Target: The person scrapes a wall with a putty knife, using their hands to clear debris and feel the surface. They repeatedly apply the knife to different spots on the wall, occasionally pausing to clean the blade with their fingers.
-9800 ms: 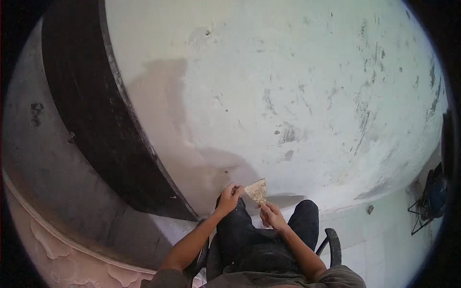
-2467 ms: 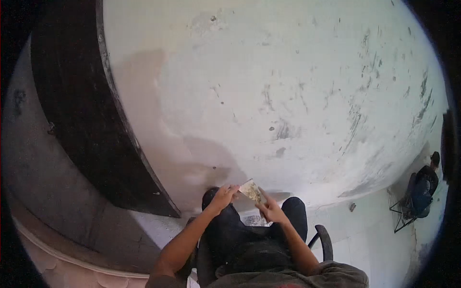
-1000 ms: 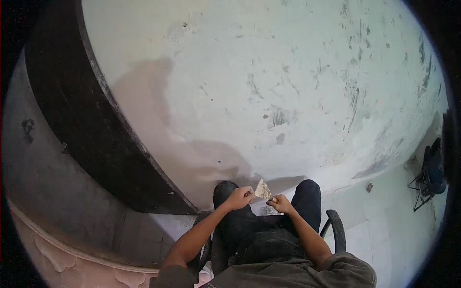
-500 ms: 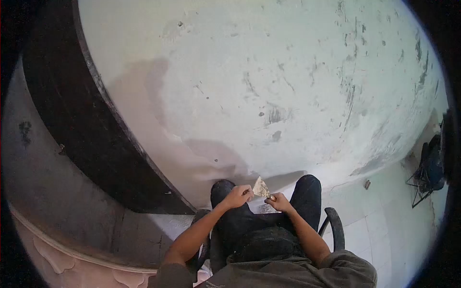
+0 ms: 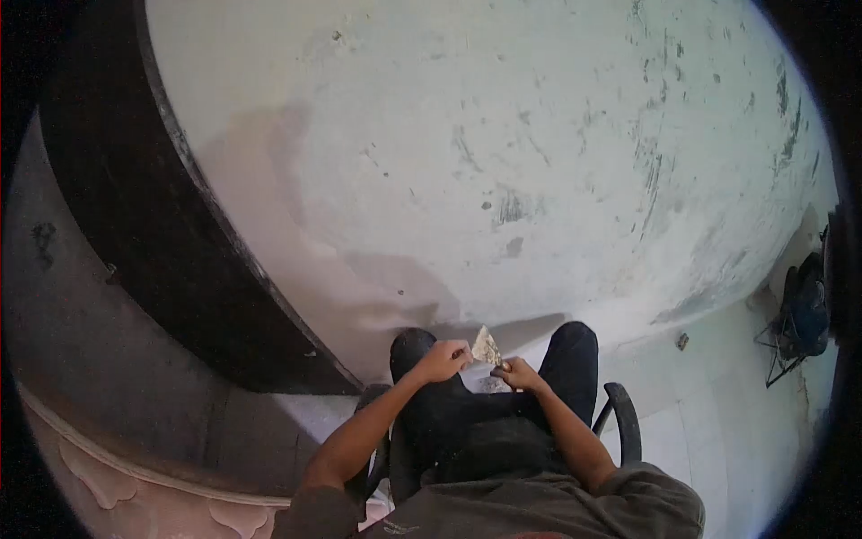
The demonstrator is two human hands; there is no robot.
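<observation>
The right hand (image 5: 521, 374) has its fingers wrapped round one scraper (image 5: 486, 346). The left hand's (image 5: 444, 361) curl by its edge; whether pinching, I cannot tell.

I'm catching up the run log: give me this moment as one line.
right hand: grips scraper | left hand: beside scraper, contact unclear | wall: dark marks

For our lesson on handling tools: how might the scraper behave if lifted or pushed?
The scraper is probably light, being small beside the right hand that grips it. Its flat blade looks thin, so it may flex. The blotchy coating might flake.
</observation>
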